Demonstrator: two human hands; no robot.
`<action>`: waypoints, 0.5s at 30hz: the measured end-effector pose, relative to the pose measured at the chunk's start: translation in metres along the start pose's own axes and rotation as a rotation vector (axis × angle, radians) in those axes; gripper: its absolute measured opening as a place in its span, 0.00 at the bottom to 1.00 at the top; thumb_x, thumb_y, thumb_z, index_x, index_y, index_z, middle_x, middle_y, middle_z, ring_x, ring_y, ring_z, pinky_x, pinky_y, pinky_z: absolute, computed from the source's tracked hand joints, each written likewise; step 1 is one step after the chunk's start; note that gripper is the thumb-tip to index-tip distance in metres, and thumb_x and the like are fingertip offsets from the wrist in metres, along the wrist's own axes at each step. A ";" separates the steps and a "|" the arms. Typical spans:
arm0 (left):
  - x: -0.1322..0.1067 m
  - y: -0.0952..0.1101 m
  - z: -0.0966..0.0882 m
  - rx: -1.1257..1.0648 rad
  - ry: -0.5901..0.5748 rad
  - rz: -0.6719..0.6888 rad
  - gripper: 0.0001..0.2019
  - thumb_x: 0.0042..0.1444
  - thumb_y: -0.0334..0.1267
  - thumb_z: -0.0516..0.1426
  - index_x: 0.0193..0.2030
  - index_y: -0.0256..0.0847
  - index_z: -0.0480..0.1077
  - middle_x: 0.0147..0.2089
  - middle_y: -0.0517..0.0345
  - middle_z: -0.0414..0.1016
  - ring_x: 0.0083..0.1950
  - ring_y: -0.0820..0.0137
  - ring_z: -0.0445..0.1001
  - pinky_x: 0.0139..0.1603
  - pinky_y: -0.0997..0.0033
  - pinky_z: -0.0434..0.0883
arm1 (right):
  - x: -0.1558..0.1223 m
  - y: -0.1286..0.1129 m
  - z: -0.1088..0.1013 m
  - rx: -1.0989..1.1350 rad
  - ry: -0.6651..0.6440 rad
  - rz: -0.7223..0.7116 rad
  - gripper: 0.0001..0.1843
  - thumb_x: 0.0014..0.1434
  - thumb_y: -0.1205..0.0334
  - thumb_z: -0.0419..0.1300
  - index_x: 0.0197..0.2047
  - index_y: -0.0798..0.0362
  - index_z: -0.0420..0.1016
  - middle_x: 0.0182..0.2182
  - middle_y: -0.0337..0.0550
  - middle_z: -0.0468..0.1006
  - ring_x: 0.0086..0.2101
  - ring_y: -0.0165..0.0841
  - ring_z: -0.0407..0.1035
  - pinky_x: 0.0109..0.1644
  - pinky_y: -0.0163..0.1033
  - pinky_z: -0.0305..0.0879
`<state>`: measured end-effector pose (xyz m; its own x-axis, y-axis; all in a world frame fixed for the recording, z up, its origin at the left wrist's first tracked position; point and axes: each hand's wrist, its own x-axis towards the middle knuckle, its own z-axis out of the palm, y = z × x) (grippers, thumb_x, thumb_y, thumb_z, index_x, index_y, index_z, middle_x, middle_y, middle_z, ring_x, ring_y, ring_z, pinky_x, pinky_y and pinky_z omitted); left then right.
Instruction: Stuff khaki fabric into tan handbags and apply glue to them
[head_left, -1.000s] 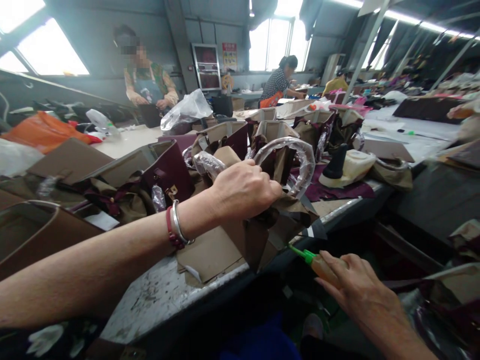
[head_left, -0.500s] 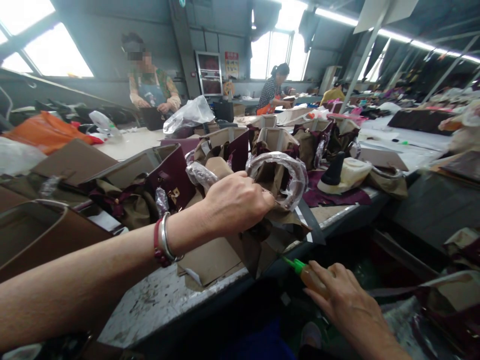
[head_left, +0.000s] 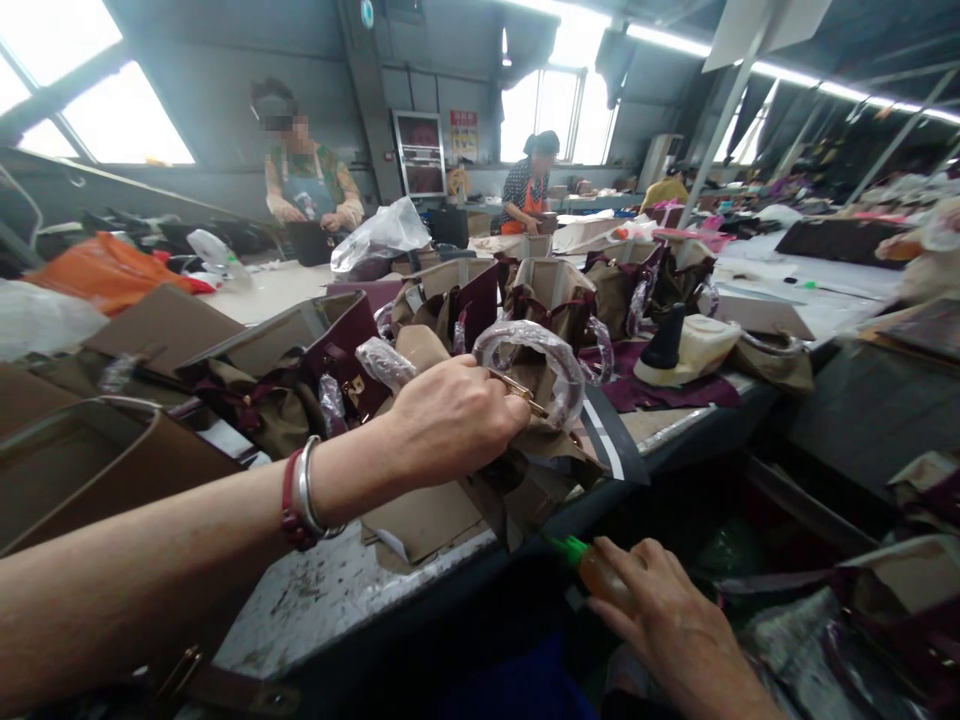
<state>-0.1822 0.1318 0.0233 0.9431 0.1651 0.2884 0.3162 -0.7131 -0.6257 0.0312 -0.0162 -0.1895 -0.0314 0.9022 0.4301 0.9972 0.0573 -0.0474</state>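
My left hand (head_left: 459,412) is closed in a fist on a tan handbag (head_left: 529,490) at the table's edge. A plastic-wrapped handle (head_left: 568,368) arches up behind the fist, and a gold metal fitting (head_left: 529,394) shows beside the knuckles. What exactly the fingers pinch is hidden. Lower down, past the edge, my right hand (head_left: 671,610) is wrapped round a small squeeze bottle (head_left: 606,580) of amber liquid. Its green tip (head_left: 574,549) points left, toward the underside of the bag, apart from my left hand.
Several part-made maroon and tan bags (head_left: 352,350) stand along the table (head_left: 300,625). A white plastic container with a black top (head_left: 694,345) sits on maroon material at the right. Two people (head_left: 307,190) work across the table; more bags (head_left: 900,610) lie low at right.
My left hand and the handbag have shifted slightly left and down, and the gold fitting now shows more. My right hand with the bottle has also moved a little left and down.
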 end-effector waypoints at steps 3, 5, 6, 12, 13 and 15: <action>-0.007 0.001 -0.001 -0.014 -0.007 0.003 0.06 0.53 0.30 0.50 0.28 0.39 0.65 0.23 0.58 0.69 0.25 0.66 0.71 0.30 0.67 0.65 | -0.001 -0.002 0.002 0.059 0.006 0.003 0.25 0.52 0.55 0.63 0.53 0.45 0.65 0.35 0.43 0.68 0.35 0.36 0.69 0.32 0.35 0.71; -0.012 0.002 -0.003 -0.024 -0.018 0.001 0.06 0.53 0.30 0.50 0.28 0.39 0.65 0.23 0.58 0.69 0.25 0.66 0.71 0.30 0.66 0.65 | 0.003 0.007 0.003 0.038 0.026 0.010 0.25 0.53 0.53 0.62 0.53 0.46 0.64 0.35 0.43 0.68 0.34 0.35 0.69 0.30 0.34 0.70; -0.014 0.003 -0.004 -0.025 -0.028 -0.002 0.05 0.53 0.30 0.50 0.28 0.39 0.65 0.23 0.58 0.69 0.25 0.66 0.71 0.30 0.66 0.66 | 0.005 0.013 0.004 0.011 0.039 0.019 0.25 0.53 0.52 0.62 0.53 0.46 0.64 0.34 0.42 0.67 0.33 0.35 0.69 0.29 0.34 0.70; -0.021 0.007 -0.009 -0.029 -0.073 -0.013 0.04 0.52 0.30 0.52 0.29 0.39 0.65 0.26 0.57 0.71 0.27 0.67 0.70 0.32 0.66 0.66 | 0.010 0.013 0.001 -0.040 0.017 0.016 0.26 0.50 0.59 0.66 0.52 0.47 0.66 0.33 0.42 0.66 0.33 0.36 0.67 0.31 0.37 0.69; -0.022 0.008 -0.009 -0.032 -0.072 -0.015 0.04 0.53 0.30 0.52 0.29 0.39 0.65 0.26 0.57 0.71 0.27 0.67 0.70 0.33 0.66 0.67 | 0.008 0.008 0.001 -0.009 0.000 0.015 0.26 0.49 0.59 0.66 0.52 0.47 0.66 0.33 0.42 0.66 0.34 0.37 0.67 0.32 0.37 0.69; -0.026 0.010 -0.011 -0.039 -0.072 -0.025 0.04 0.53 0.30 0.52 0.29 0.39 0.65 0.26 0.56 0.71 0.27 0.66 0.70 0.33 0.64 0.68 | 0.003 -0.001 0.001 0.068 -0.035 0.023 0.27 0.49 0.58 0.66 0.52 0.46 0.66 0.34 0.41 0.66 0.35 0.36 0.68 0.34 0.37 0.70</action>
<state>-0.2042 0.1128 0.0172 0.9402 0.2311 0.2501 0.3372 -0.7335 -0.5901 0.0297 -0.0128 -0.1886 -0.0121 0.9179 0.3965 0.9909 0.0641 -0.1182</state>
